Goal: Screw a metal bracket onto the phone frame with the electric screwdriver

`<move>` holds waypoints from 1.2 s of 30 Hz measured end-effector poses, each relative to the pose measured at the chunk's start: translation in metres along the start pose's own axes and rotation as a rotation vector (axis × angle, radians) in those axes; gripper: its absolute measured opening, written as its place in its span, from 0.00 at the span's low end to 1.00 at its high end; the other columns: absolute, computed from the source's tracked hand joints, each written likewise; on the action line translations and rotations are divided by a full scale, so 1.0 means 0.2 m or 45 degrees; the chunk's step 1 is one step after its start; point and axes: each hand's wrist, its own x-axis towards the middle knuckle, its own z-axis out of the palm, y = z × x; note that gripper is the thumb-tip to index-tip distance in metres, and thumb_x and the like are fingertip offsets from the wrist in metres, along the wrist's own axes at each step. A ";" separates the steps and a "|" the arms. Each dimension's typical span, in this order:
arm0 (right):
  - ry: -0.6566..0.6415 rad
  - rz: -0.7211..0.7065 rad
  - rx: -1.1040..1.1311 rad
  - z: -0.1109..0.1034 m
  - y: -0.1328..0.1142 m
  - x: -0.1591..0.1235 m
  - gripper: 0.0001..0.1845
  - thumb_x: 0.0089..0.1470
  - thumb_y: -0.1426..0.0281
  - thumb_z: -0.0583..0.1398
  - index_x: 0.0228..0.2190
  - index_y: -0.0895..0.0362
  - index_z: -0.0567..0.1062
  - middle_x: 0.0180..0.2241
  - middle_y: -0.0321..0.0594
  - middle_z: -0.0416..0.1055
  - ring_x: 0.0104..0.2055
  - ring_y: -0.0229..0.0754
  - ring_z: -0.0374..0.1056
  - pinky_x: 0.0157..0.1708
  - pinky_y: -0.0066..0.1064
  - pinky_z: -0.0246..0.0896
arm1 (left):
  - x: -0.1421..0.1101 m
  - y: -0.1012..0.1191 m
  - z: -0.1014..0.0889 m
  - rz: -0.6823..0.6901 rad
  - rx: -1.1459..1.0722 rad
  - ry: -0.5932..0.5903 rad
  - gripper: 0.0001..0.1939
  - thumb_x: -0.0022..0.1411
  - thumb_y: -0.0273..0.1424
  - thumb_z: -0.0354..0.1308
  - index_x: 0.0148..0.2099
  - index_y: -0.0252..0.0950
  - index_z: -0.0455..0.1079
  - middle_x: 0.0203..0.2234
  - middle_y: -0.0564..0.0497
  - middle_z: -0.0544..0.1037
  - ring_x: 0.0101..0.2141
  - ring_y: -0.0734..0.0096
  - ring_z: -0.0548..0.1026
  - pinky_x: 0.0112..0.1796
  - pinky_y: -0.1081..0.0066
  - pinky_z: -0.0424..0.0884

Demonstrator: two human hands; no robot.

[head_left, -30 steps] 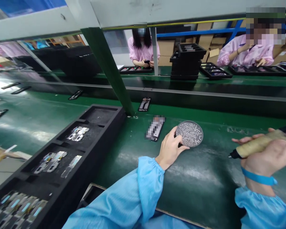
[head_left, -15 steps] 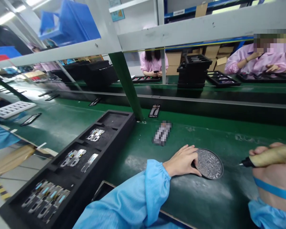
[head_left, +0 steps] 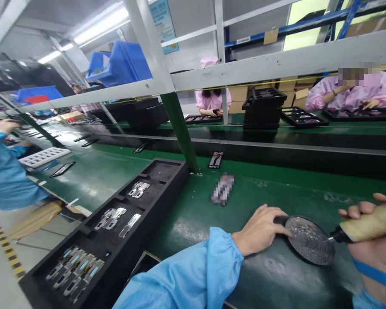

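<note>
My left hand (head_left: pixel 260 231) pinches the left edge of a round black dish (head_left: pixel 309 240) between thumb and forefinger. Small shiny pieces, probably screws, cover the dish's inside. My right hand (head_left: pixel 381 253), partly cut off by the frame edge, is wrapped round the tan grip of a screwdriver (head_left: pixel 368 223) with a black nose. Its thin bit reaches the dish's right side; whether it touches a piece is too small to tell. Beyond my left hand lies a blurred-out phone part (head_left: pixel 223 189), with a phone frame (head_left: pixel 215 159) behind it.
A long black tray (head_left: pixel 176 184) with several metal phone parts (head_left: pixel 75 272) stands to the left on the green bench (head_left: pixel 193 214). A green post (head_left: pixel 180 133) rises behind it. Co-workers (head_left: pixel 214 101) sit across the bench; stacked black trays (head_left: pixel 264 109) stand there.
The dish now tilts, and the screwdriver's bit has come from apart on the right to the dish. The camera view has tipped upward and leftward.
</note>
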 end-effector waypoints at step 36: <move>-0.369 -0.426 -0.146 -0.01 0.30 -0.18 0.30 0.69 0.40 0.62 0.43 0.56 0.76 0.26 0.35 0.73 0.18 0.41 0.68 0.16 0.32 0.65 | 0.47 -1.08 -0.62 -1.417 0.419 0.048 0.30 0.70 0.34 0.65 0.70 0.35 0.63 0.71 0.29 0.65 0.72 0.38 0.66 0.65 0.44 0.75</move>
